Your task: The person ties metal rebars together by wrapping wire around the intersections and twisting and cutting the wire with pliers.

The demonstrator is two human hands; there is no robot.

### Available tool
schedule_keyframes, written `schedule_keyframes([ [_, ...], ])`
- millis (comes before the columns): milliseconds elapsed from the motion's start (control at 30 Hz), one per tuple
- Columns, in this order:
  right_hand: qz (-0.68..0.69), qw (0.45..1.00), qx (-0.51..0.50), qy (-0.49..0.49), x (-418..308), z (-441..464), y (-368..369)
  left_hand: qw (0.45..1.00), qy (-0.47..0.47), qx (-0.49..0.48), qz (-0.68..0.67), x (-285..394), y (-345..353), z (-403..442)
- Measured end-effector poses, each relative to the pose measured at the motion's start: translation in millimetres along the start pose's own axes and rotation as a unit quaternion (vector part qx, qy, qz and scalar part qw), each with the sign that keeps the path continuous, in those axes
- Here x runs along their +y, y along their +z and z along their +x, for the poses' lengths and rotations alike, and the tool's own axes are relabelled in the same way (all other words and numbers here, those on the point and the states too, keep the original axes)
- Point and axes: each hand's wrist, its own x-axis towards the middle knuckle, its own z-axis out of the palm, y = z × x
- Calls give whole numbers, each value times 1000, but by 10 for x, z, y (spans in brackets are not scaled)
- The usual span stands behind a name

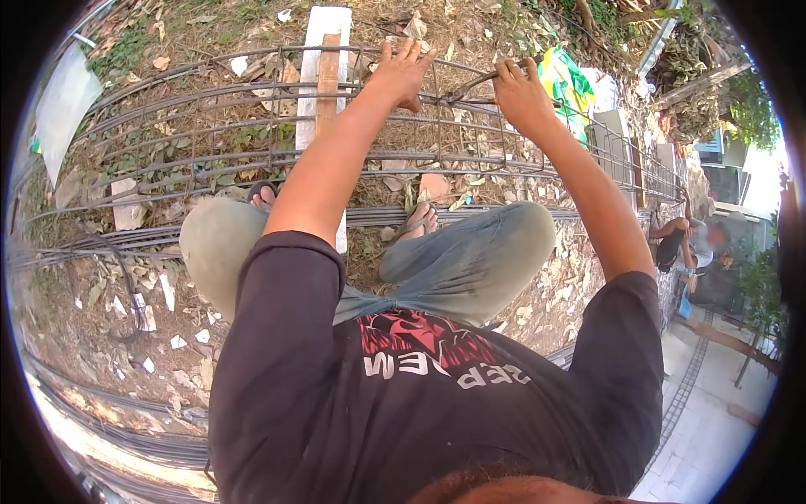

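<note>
A long cage of steel bars (227, 157) with square ties lies across the ground in front of my knees. My left hand (400, 74) rests on its far bars, with the fingers spread and nothing gripped. To the right, my right hand (522, 94) is closed around the handle end of a dark metal tool (472, 85), whose other end touches the far bar near a tie. A white board (326, 25) with a brown wooden strip (328, 80) on it passes under the cage, left of my left hand.
Loose long bars (369, 217) run past my feet, and more bars (143, 445) lie at the lower left. A green and yellow bag (568, 88) sits beyond the cage. Another person (693, 244) squats at the far right. A white sheet (67, 109) is at the upper left.
</note>
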Motion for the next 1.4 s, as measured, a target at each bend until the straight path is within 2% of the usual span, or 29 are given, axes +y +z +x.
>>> schedule_keyframes([
  [33,-7,1000,-28,-1,-15,27,4,1000,10,4,-18,0,52,47],
  [267,-16,998,48,-38,30,24,-18,998,10,27,-53,18,161,120],
  [600,-40,998,22,-52,-16,26,-307,995,10,72,-72,21,182,115],
  [700,-80,986,111,-96,16,88,-304,995,9,78,-65,22,193,110],
  [800,-5,995,-53,-85,10,170,-477,994,11,79,-70,18,210,105],
  [833,73,991,-89,-66,-2,199,-629,995,10,72,-70,11,207,117],
  [933,183,964,-186,-50,62,214,-797,996,2,66,-66,19,208,118],
  [1033,242,935,-258,-21,91,276,-683,995,9,66,-76,7,230,117],
  [1133,109,978,-147,-97,110,279,-844,995,7,68,-72,-2,222,120],
  [1167,104,983,-23,-147,149,246,-730,995,9,67,-68,-1,218,112],
  [1267,21,951,187,-244,300,293,-543,995,11,77,-64,2,218,103],
  [1300,12,969,129,-210,251,278,-573,995,11,77,-65,0,220,99],
  [1333,56,981,-1,-183,223,337,-679,995,11,77,-65,-4,220,100],
  [1400,138,948,-261,-116,245,467,-888,995,14,75,-63,7,227,102],
])
